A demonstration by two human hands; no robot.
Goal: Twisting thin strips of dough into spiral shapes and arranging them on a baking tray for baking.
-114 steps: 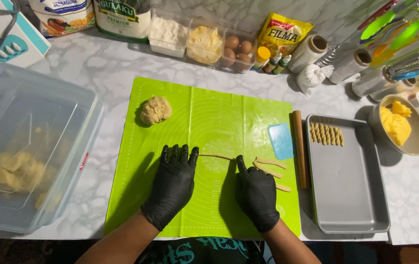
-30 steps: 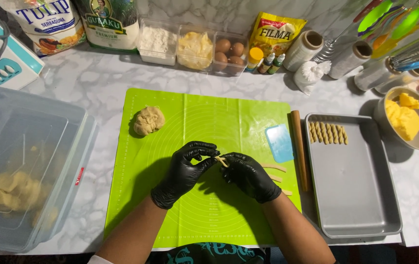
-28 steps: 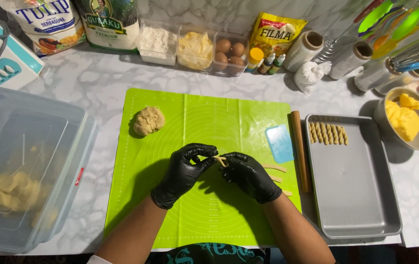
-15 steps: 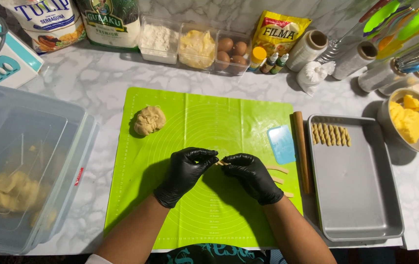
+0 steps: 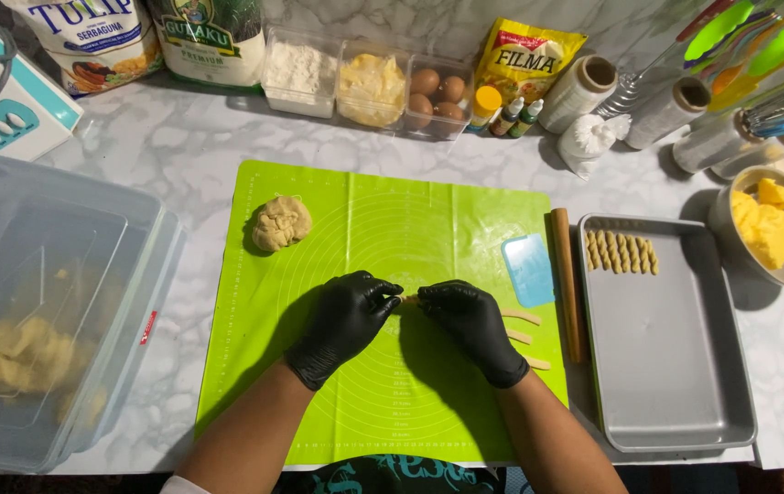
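Two gloved hands (left hand (image 5: 344,322), right hand (image 5: 472,325)) pinch one dough strip (image 5: 408,299); three strips (image 5: 522,336) beside

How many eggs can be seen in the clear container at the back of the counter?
4, maybe more hidden. The eggs lie in the clear container right of the butter tub: two at the back, two in front, the front ones partly behind the wall.

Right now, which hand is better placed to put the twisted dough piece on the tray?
Probably the right hand. It pinches the dough strip together with the left hand, but it is on the side of the baking tray, where finished twists already lie.
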